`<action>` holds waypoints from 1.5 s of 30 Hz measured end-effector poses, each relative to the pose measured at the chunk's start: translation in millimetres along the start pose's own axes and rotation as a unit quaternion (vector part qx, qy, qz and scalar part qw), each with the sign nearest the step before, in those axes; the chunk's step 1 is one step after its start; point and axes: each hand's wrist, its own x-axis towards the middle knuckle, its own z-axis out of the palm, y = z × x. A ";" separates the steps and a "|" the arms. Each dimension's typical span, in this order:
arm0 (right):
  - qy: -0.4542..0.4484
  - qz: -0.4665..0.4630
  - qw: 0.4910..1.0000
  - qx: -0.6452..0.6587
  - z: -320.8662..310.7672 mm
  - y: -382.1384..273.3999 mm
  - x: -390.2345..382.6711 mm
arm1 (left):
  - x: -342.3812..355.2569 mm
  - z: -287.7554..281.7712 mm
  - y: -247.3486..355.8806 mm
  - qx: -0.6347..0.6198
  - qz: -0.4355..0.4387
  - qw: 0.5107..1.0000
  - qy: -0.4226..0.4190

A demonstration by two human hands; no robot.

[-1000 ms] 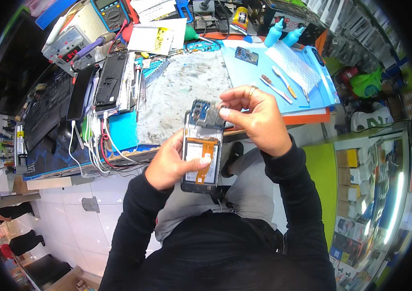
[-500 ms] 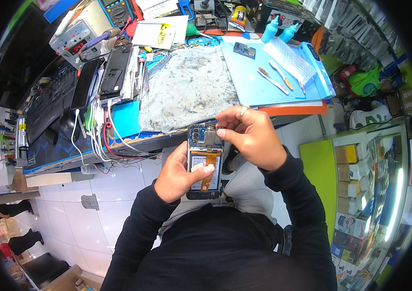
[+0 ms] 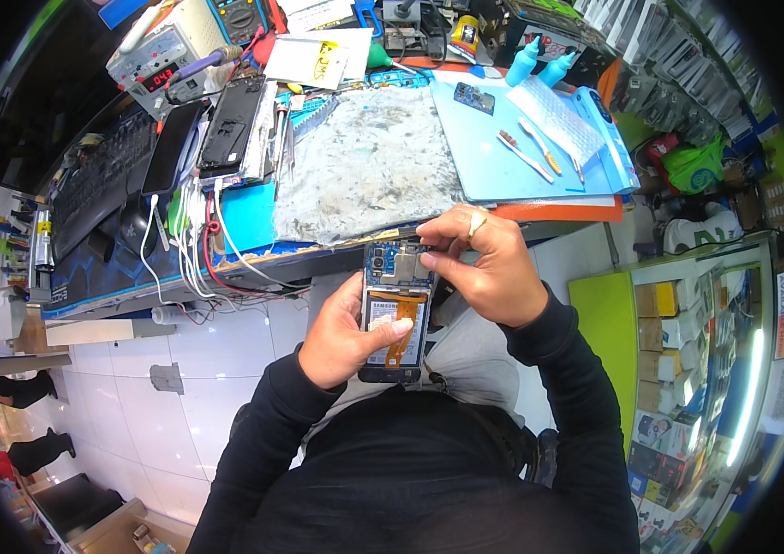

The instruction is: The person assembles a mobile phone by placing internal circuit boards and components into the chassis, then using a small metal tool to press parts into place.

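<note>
An opened smartphone (image 3: 395, 309) is held upright above my lap, its back off. It shows a blue circuit board (image 3: 395, 265) at the top, a battery (image 3: 381, 351) below, and an orange flex cable (image 3: 403, 334) across the battery. My left hand (image 3: 344, 334) is wrapped round the phone's left side, its thumb lying over the battery and the cable. At the board's upper right corner, my right hand (image 3: 484, 263) has thumb and forefinger pinched together. Whether anything small is between those fingertips is hidden.
The bench edge lies just beyond the phone, with a stained grey cloth (image 3: 369, 166) on it. Right of that, a blue mat (image 3: 493, 157) bears toothbrushes (image 3: 526, 157) and a loose circuit board (image 3: 475, 98). Phones (image 3: 230, 129) and white cables (image 3: 191, 231) crowd the left. A glass display case (image 3: 696, 369) stands at right.
The view has shifted slightly, so the bench sits a little differently. Both hands keep nearly the same hold on the phone, the right one still at the board's upper right corner.
</note>
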 end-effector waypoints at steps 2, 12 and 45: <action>0.009 0.013 1.000 -0.002 1.4 -2.7 0.6 | -0.4 0.8 -3.3 0.012 0.002 1.000 0.007; 0.032 0.046 0.998 -0.021 6.5 -11.9 -3.5 | -2.4 2.5 -4.8 0.000 -0.025 1.000 0.010; 0.015 0.116 0.993 -0.033 14.8 3.1 -6.7 | -4.8 -4.3 -7.3 -0.059 -0.065 0.996 -0.004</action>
